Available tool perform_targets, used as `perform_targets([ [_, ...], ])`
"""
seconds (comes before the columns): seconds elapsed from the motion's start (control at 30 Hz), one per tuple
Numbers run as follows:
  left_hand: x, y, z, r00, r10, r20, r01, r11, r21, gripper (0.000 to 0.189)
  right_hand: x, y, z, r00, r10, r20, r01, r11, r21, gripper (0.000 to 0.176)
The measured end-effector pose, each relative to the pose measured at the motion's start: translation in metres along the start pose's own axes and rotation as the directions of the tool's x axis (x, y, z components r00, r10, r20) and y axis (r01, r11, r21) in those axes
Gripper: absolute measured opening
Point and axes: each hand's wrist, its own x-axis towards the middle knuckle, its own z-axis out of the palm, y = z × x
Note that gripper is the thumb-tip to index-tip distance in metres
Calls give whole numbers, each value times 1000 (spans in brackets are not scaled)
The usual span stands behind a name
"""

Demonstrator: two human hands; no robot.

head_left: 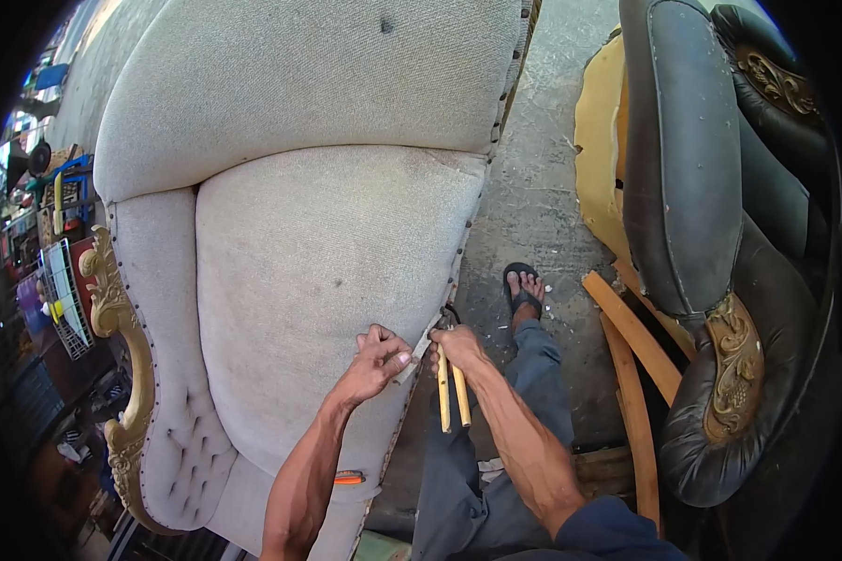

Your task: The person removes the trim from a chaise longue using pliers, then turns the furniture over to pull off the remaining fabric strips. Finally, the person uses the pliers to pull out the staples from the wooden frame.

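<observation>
A sofa with pale grey woven upholstery [271,243] lies before me, dark tacks running along its right edge. My right hand [460,348] is closed around a pair of pincers [444,393] with two yellow handles pointing down toward me. The dark pincer head is at the sofa's edge, mostly hidden by my fingers. My left hand [376,365] hovers over the seat with curled fingers, its thumb against a narrow pale strip of fabric [425,344] that runs along the edge to the pincers. An orange-handled tool [348,478] rests on the upholstery below my left wrist.
Carved gold trim [112,309] borders the sofa's left side. To the right stands dark leather furniture [688,168] with carved ornaments. Curved wooden pieces [634,411] lean beside it. My sandalled foot [524,288] is on the concrete floor. Crates and clutter [61,290] fill the far left.
</observation>
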Motion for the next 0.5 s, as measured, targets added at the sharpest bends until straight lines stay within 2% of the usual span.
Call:
perform_targets([
  [0.03,1,0,0,1000,13,-6,-13,1000,-27,26,-2,1,2,1000,0,7,0,1000,1,25],
  [0.1,-1,5,0,1000,-8,-2,8,1000,-17,25,-9,7,8,989,-133,-64,128,988,-85,25],
  [0.13,-3,8,1,1000,-19,1,19,1000,-11,25,9,30,6,989,-136,-56,131,988,-81,25],
  [0.17,-4,7,3,1000,-18,-5,18,1000,-3,25,44,70,0,783,-580,-226,425,763,-488,27],
  [0.2,-7,6,4,1000,13,-13,-13,999,36,25,42,71,2,384,-908,-167,446,341,-828,32],
  [0.23,-4,5,2,998,52,-26,-50,996,77,26,42,70,-3,648,-738,-188,362,515,-777,50],
  [0.27,7,3,-5,997,67,-41,-63,994,86,26,51,62,-5,633,-753,-181,377,503,-777,50],
  [0.3,9,1,-5,996,82,-34,-80,995,56,27,30,44,-1,812,-544,-213,333,730,-597,49],
  [0.33,-2,-3,1,997,76,-7,-76,997,20,28,3,42,2,945,-270,-187,185,908,-377,48],
  [0.37,-4,1,2,998,65,-3,-65,998,-21,28,-8,35,-2,984,-174,-42,160,962,-222,48],
  [0.4,2,3,0,996,88,-16,-88,996,-13,28,1,31,-5,979,-201,-41,187,956,-227,48],
  [0.47,-3,3,4,999,27,-36,-27,1000,-10,26,11,46,-9,980,-159,119,165,985,-47,37],
  [0.5,-3,3,3,999,32,-36,-32,999,-8,26,-2,29,-13,984,-31,177,28,999,16,33],
])
